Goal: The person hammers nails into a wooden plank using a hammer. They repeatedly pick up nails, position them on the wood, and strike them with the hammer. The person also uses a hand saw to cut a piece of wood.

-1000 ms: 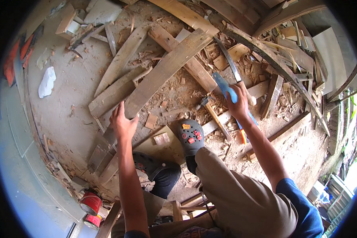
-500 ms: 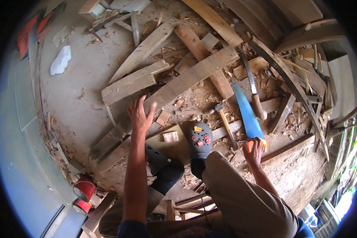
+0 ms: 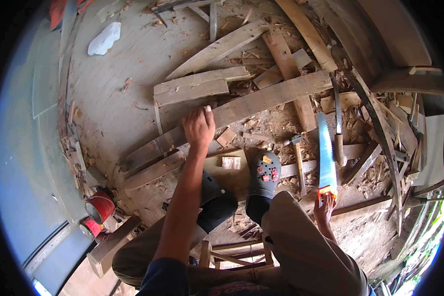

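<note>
A long wooden plank (image 3: 271, 101) slants across the floor from lower left to upper right. My left hand (image 3: 199, 129) is closed over its edge near the middle, with the fingertips partly hidden. My right hand (image 3: 324, 208) grips the orange handle of a handsaw (image 3: 326, 153). Its bluish blade points away from me, toothed edges showing, and is apart from the plank. Left of the saw lies a hammer (image 3: 299, 165) with a wooden handle. Beyond the saw, a long-bladed knife (image 3: 338, 121) with a wooden handle rests on the chips.
My feet in dark clogs (image 3: 265, 173) flank a board (image 3: 217, 165) with a small wood block (image 3: 231, 163) on it. Loose boards (image 3: 217, 49) lie ahead, and a curved timber (image 3: 380, 143) stands at right. Red cans (image 3: 99, 207) sit at lower left by a bluish panel (image 3: 29, 163).
My left hand has gone from spread fingers above the plank to a grip on it. The saw, in my right hand, has turned more upright in view. The whole view has shifted.
</note>
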`<state>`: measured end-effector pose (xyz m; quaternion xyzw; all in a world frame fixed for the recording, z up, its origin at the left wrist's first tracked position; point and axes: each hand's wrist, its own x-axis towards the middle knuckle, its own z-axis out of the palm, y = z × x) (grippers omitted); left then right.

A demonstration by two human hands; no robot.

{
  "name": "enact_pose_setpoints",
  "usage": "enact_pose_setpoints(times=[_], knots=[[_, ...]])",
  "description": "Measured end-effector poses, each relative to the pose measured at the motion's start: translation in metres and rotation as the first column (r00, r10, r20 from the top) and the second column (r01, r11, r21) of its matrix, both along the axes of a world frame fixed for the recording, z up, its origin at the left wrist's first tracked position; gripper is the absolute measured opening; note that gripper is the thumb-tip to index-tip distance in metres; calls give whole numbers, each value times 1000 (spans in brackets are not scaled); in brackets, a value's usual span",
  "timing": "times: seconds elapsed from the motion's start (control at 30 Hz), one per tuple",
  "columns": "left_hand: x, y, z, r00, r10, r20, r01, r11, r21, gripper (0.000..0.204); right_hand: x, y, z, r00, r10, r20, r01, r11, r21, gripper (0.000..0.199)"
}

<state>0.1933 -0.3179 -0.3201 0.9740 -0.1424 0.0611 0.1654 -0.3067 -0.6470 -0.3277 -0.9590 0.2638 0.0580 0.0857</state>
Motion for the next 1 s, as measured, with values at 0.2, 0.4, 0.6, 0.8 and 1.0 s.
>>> enact_pose_setpoints(times=[0.2,0.4,0.6,0.8,1.0], knots=[[1,0,-2,1000,1,-10,-1,1000,25,36,10,24,56,769,-550,-325,637,617,462,36],[-1,-2,-2,999,-22,42,26,994,-102,34,74,88,91,876,-459,146,363,829,425,35],[-12,33,10,991,-73,110,108,929,-353,40,100,69,35,916,-287,280,251,955,158,35],[-65,117,15,764,642,-60,-469,488,-736,39,135,63,6,936,-120,331,85,989,121,54],[-107,194,6,213,526,-823,-793,-399,-460,64,332,138,105,826,161,540,-411,827,382,67]])
